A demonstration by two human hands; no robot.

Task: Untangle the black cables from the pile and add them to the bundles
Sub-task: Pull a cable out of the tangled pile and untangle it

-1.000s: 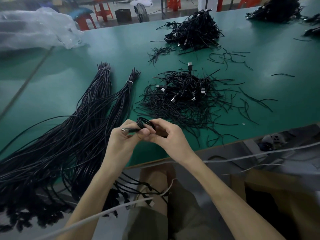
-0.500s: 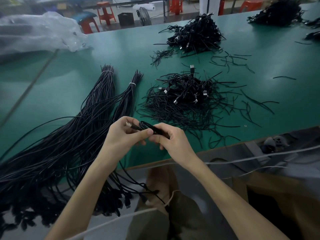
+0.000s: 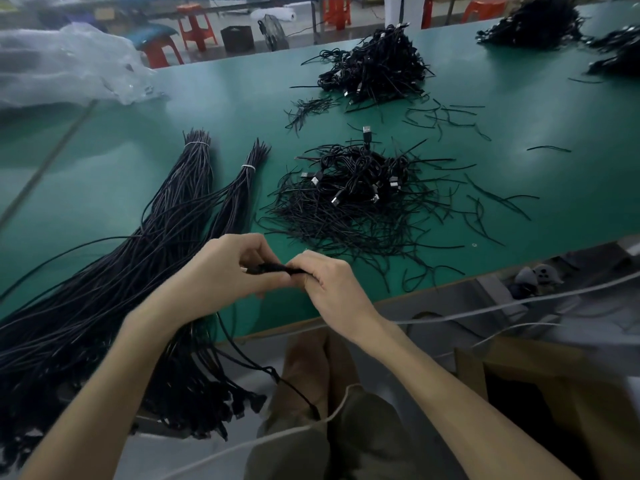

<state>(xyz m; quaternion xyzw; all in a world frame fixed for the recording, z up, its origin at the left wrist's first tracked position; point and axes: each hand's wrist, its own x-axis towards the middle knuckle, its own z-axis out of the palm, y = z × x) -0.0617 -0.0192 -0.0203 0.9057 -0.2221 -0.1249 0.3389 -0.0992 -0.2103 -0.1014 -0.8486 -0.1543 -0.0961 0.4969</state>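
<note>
My left hand point(image 3: 221, 271) and my right hand point(image 3: 329, 285) meet over the near edge of the green table point(image 3: 104, 140), both closed on one black cable point(image 3: 277, 269) stretched short between them. Its loose end hangs down past the table edge toward my lap. Just beyond my hands lies the pile of tangled black cables point(image 3: 360, 199) with silver plugs. To the left, two long tied bundles point(image 3: 173, 230) fan out and droop over the front edge.
A second cable heap point(image 3: 377, 67) sits farther back, with more heaps point(image 3: 533, 22) at the far right. Loose black ties point(image 3: 450, 116) are scattered around. Crumpled clear plastic point(image 3: 69, 64) lies at the back left. A cardboard box point(image 3: 554, 393) stands below the table on the right.
The coiled cable between my hands has been pulled out from a small loop into a straight short stretch. Both hands have stayed together at the table's near edge.
</note>
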